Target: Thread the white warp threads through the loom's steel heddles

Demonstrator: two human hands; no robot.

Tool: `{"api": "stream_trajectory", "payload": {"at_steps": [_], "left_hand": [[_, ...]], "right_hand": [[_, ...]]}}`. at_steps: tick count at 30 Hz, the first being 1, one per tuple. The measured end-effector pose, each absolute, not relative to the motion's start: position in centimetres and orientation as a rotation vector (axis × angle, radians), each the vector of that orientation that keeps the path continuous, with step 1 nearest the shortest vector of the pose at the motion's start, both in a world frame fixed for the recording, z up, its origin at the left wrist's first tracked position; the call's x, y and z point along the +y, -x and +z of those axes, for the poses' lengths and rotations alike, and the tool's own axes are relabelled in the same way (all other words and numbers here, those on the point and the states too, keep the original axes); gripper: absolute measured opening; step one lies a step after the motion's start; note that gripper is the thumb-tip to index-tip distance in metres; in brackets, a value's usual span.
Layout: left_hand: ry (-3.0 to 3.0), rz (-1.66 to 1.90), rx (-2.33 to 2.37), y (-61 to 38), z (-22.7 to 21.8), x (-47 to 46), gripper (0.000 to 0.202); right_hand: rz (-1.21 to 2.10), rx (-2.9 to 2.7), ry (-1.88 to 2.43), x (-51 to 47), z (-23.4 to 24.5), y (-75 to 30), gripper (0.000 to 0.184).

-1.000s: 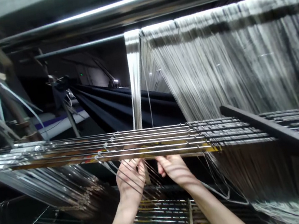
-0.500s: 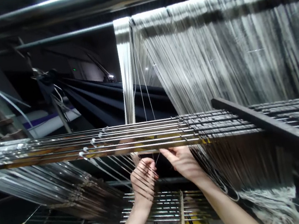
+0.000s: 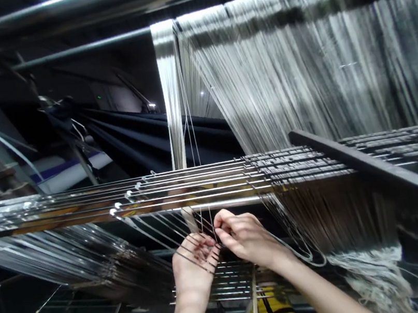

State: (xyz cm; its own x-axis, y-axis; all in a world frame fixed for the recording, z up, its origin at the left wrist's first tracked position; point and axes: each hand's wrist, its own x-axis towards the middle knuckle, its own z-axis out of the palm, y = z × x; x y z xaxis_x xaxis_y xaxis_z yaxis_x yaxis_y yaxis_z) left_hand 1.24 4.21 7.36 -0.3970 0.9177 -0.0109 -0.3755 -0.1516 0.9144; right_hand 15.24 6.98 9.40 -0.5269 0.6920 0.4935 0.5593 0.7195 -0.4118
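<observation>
My left hand [image 3: 194, 266] is closed in a pinch below the row of metal rods, its fingertips at a thin warp thread [image 3: 196, 142] that comes down from above. Several slanting wire heddles [image 3: 167, 230] cross in front of its fingers. Just to the right, the fingertips of my right hand [image 3: 248, 237] are bent together at the same thread, almost touching my left fingers. The exact point of grip is too fine to make out. Behind the left fingers hangs a bundle of pale warp threads [image 3: 171, 94], which passes down behind the heddle rods [image 3: 197, 183].
A wide sheet of pale warp threads [image 3: 290, 71] hangs at the right. A dark bar [image 3: 362, 159] slants across the rods there. More heddles [image 3: 85, 248] crowd the left. Loose white yarn [image 3: 379, 272] hangs lower right, and dark cloth [image 3: 142, 130] is draped behind.
Both hands have moved slightly lower. My right fingertips have come down from the rods and closed in beside my left ones. The thin threads have shifted left, and the view has moved a little.
</observation>
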Motion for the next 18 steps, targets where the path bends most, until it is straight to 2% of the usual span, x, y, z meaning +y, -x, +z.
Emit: {"api": "stream_trajectory", "payload": {"at_steps": [5, 8, 13, 18], "left_hand": [[-0.852, 1.696, 1.218, -0.8, 6.2, 3.9, 0.015], [-0.874, 1.730, 1.198, -1.2, 6.4, 3.5, 0.012], [-1.258, 1.621, 1.219, -1.0, 6.6, 2.8, 0.011], [-1.169, 1.519, 1.261, -0.4, 5.4, 2.5, 0.025]], "right_hand": [[0.282, -2.254, 0.705, 6.6, 9.2, -15.9, 0.021], [0.243, -2.302, 0.807, 6.6, 9.6, -15.4, 0.016], [0.198, -2.361, 0.895, 6.5, 9.9, -15.0, 0.013], [0.300, -2.302, 0.727, 6.0, 9.4, -15.7, 0.018]]}}
